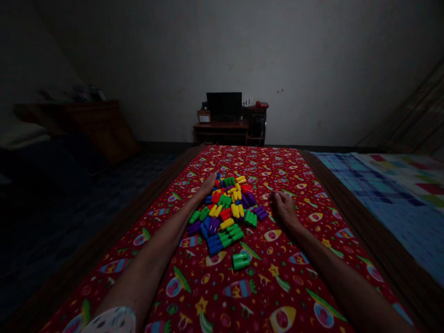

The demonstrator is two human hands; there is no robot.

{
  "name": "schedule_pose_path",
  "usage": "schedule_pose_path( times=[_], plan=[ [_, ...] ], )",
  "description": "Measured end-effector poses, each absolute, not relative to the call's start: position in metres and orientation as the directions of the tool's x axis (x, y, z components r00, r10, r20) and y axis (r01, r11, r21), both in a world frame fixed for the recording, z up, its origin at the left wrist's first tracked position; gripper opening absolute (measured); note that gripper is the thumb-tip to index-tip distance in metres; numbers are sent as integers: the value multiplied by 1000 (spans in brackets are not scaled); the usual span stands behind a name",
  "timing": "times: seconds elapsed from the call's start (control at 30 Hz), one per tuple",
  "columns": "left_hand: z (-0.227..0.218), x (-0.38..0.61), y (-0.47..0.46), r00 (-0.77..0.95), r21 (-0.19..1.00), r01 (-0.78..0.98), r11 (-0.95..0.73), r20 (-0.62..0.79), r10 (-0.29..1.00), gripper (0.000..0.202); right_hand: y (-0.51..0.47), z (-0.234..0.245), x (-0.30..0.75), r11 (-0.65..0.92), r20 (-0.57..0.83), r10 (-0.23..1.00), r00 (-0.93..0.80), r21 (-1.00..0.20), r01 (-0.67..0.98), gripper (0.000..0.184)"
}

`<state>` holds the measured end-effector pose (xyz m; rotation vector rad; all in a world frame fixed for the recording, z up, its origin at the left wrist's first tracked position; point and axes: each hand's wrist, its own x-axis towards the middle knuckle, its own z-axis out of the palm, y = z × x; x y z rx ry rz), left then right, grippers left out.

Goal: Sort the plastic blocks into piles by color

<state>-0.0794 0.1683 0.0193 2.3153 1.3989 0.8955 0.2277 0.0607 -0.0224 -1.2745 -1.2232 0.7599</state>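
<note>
Bright plastic building blocks in green, yellow, red, blue and purple lie in a loose pile on a red patterned cloth. My left hand rests along the pile's far left side, fingers stretched forward beside a blue block; whether it touches that block is hard to see. To the right of the pile, my right hand lies on the cloth, its fingers loosely bent and apart, holding nothing. Joined blue and green blocks sit at the pile's near edge. One green block lies apart, closer to me.
Past the cloth's far end, a desk with a dark monitor stands against the wall. A wooden cabinet is on the left. Blue checked bedding spreads out on the right. The room is dim.
</note>
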Motion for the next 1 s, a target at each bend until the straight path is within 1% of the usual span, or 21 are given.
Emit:
schedule_pose_path(
  times=[0.1, 0.2, 0.3, 0.37, 0.4, 0.47, 0.5, 0.6, 0.73, 0.8, 0.87, 0.9, 0.93, 1.0],
  plan=[
    [22, -35, 172, 425, 636, 598, -488, 265, 865, 59, 63, -23, 228, 179, 225, 931, 287, -968, 177, 53],
    [22, -4, 163, 526, 698, 512, -501, 206, 825, 60, 64, -22, 229, 175, 218, 911, 349, -973, 153, 53],
    [22, 12, 151, 674, 761, 352, -545, 198, 712, 58, 64, -20, 231, 133, 184, 903, 389, -979, 155, 55],
    [23, 18, 150, 723, 783, 262, -564, 228, 652, 59, 64, -20, 233, 130, 205, 894, 398, -970, 207, 54],
    [25, 22, 153, 716, 774, 257, -579, 250, 652, 59, 64, -19, 233, 140, 229, 887, 401, -961, 239, 54],
    [28, 30, 163, 652, 731, 330, -597, 281, 704, 57, 63, -18, 234, 158, 268, 875, 402, -945, 287, 54],
    [30, 35, 169, 632, 714, 374, -592, 270, 726, 55, 63, -17, 234, 156, 273, 873, 403, -941, 299, 54],
    [35, 56, 183, 663, 704, 448, -551, 152, 733, 53, 62, -15, 234, 144, 265, 874, 409, -942, 302, 55],
    [41, 79, 169, 783, 721, 405, -563, 45, 621, 52, 64, -15, 236, 163, 274, 859, 432, -947, 276, 54],
    [49, 79, 150, 861, 715, 368, -595, -20, 509, 52, 67, -17, 239, 177, 295, 835, 465, -943, 281, 55],
    [64, 65, 130, 931, 679, 324, -659, -105, 349, 56, 70, -18, 244, 200, 325, 812, 486, -936, 291, 56],
    [72, 53, 120, 943, 657, 311, -687, -123, 309, 56, 71, -18, 246, 215, 338, 807, 485, -932, 293, 57],
    [80, 37, 112, 939, 632, 319, -707, -108, 327, 56, 72, -18, 249, 229, 350, 808, 474, -928, 294, 58],
    [88, -4, 99, 860, 570, 413, -710, 12, 510, 57, 73, -16, 254, 253, 374, 818, 436, -916, 311, 59]
  ],
)
